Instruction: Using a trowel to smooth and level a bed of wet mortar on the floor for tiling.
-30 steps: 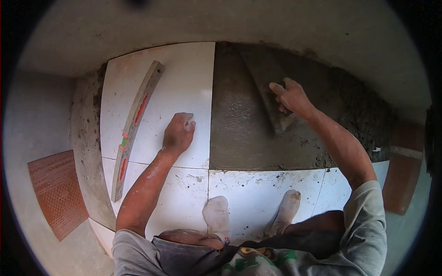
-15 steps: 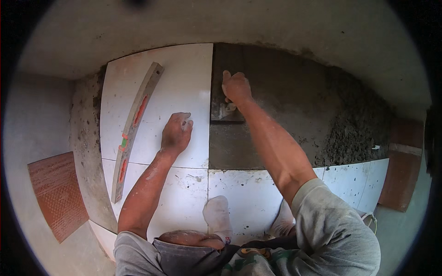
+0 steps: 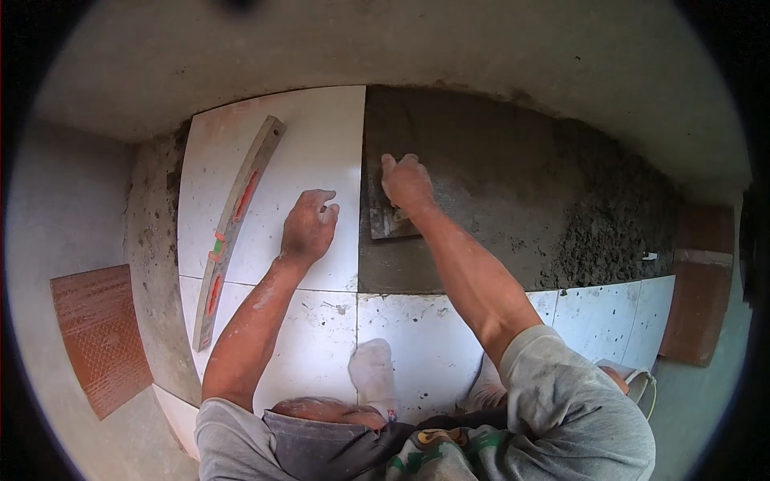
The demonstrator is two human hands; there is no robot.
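Note:
My right hand (image 3: 407, 186) is closed round the handle of a flat rectangular trowel (image 3: 387, 226). The blade lies on smoothed grey mortar (image 3: 481, 168), close to the edge of a large white tile (image 3: 329, 128). Hand and forearm hide the handle and part of the blade. Above that same tile is my left hand (image 3: 309, 228), loosely curled, its thumb and forefinger apart and nothing visible between them. A long spirit level (image 3: 237, 212) with red and green parts rests on the tile to the left of this hand.
Rough, crumbly mortar (image 3: 618, 216) borders the smoothed bed on the right, with a small white piece (image 3: 650, 256) on it. My feet stand on the nearer white tiles (image 3: 425, 337). Brown tiles (image 3: 103, 337) lean at the left; others (image 3: 698, 297) stand at the right. A pale bucket (image 3: 638, 385) is beside me.
My right hand has drawn the trowel slightly nearer to me over the mortar. My left hand stays almost in place above the tile. The view has shifted a little.

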